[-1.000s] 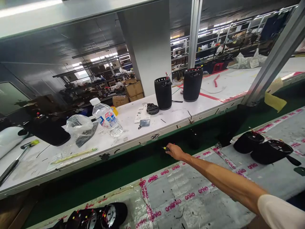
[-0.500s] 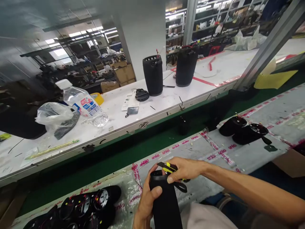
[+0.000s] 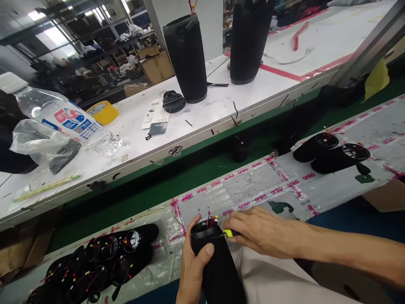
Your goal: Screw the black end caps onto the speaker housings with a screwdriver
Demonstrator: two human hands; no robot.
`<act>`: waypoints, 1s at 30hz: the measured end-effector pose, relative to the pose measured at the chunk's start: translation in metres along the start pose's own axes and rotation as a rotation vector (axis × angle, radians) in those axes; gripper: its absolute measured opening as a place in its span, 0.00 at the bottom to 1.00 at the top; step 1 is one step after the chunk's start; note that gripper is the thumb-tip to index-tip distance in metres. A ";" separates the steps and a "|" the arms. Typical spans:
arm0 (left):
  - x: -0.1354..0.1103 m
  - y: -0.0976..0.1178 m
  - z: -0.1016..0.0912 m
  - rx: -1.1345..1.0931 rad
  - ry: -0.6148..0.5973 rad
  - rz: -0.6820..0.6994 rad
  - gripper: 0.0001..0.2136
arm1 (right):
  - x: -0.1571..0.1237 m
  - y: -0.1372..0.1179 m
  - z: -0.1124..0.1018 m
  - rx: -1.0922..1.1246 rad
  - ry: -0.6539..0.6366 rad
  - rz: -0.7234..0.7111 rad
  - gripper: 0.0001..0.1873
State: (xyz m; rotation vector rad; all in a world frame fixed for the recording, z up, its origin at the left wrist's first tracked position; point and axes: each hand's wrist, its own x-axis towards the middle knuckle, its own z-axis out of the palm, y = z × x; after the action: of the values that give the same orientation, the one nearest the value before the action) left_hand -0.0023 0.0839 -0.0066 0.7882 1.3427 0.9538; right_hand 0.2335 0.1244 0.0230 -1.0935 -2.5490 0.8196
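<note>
My left hand [image 3: 193,265] is wrapped round a black fabric-covered speaker cylinder [image 3: 218,270] held upright in my lap at the bottom centre. Red and yellow wires [image 3: 210,219] stick out of its open top. My right hand [image 3: 257,231] reaches in from the right and pinches a small yellow-and-black tool [image 3: 228,233] against the cylinder's rim. The tool's working end is hidden by the cylinder.
A pile of black round parts with wires [image 3: 104,259] lies at the lower left. Two more black parts [image 3: 330,152] lie to the right. On the white bench [image 3: 284,50] behind the green belt stand two tall black speakers [image 3: 186,55], a water bottle [image 3: 68,120] and yellow tape [image 3: 103,112].
My right hand reached far out to the green belt, then came back with the yellow tool. My left hand brought up the black cylinder, and the view tilted down and closer.
</note>
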 end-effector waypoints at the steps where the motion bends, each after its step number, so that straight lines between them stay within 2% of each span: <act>1: 0.000 0.000 0.002 0.007 0.001 0.003 0.42 | 0.002 0.001 -0.001 -0.066 -0.010 -0.023 0.10; 4: -0.003 0.003 0.007 0.014 0.004 0.005 0.44 | 0.007 0.004 -0.007 -0.252 -0.054 -0.099 0.08; 7: -0.007 0.007 0.012 0.026 0.015 0.000 0.43 | 0.008 0.006 -0.010 -0.339 -0.061 -0.146 0.06; 15: -0.014 0.012 0.022 0.077 0.034 -0.004 0.42 | 0.006 0.014 -0.013 -0.413 -0.038 -0.222 0.09; 19: -0.017 0.014 0.029 0.142 0.065 0.002 0.40 | 0.006 0.014 -0.021 -0.459 -0.110 -0.223 0.12; 22: -0.021 0.016 0.035 0.195 0.108 0.021 0.38 | 0.005 0.016 -0.023 -0.450 -0.142 -0.227 0.11; 26: -0.023 0.013 0.036 0.244 0.134 0.036 0.37 | 0.005 0.022 -0.021 -0.390 -0.114 -0.270 0.08; 30: -0.019 0.003 0.032 0.144 0.111 0.014 0.38 | 0.011 0.023 -0.022 -0.225 -0.173 -0.243 0.13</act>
State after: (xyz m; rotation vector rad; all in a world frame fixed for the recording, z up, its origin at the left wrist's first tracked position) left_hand 0.0291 0.0700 0.0074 0.8653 1.5170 0.9304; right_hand 0.2489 0.1537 0.0274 -0.7751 -2.9027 0.5996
